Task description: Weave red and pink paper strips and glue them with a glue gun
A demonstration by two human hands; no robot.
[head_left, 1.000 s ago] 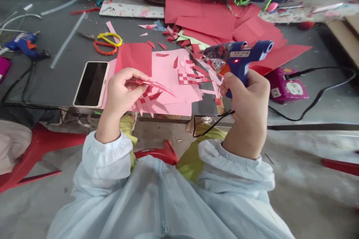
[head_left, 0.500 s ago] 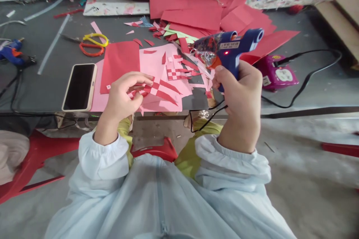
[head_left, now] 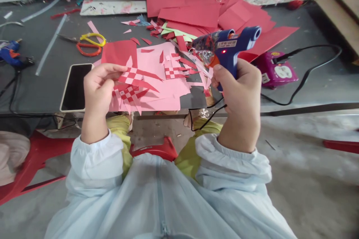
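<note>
My left hand (head_left: 98, 87) is closed on a woven piece of red and pink paper strips (head_left: 134, 82), held flat above the front edge of the low grey table (head_left: 42, 82). My right hand (head_left: 239, 87) grips the handle of a blue hot glue gun (head_left: 232, 46) whose red light is on. Its foil-wrapped nozzle points left toward the paper, with a gap between them. A second small woven square (head_left: 174, 71) lies on the pink sheet (head_left: 165, 97) between my hands.
A phone (head_left: 74, 87) lies face up left of my left hand. Scissors with yellow and red handles (head_left: 91, 44), another blue glue gun (head_left: 11, 54), red paper sheets (head_left: 196, 11) and a magenta power strip (head_left: 276, 73) with black cords lie on the table.
My left hand has drawn the woven piece left and turned it flat toward me. The glue gun has stayed almost in place.
</note>
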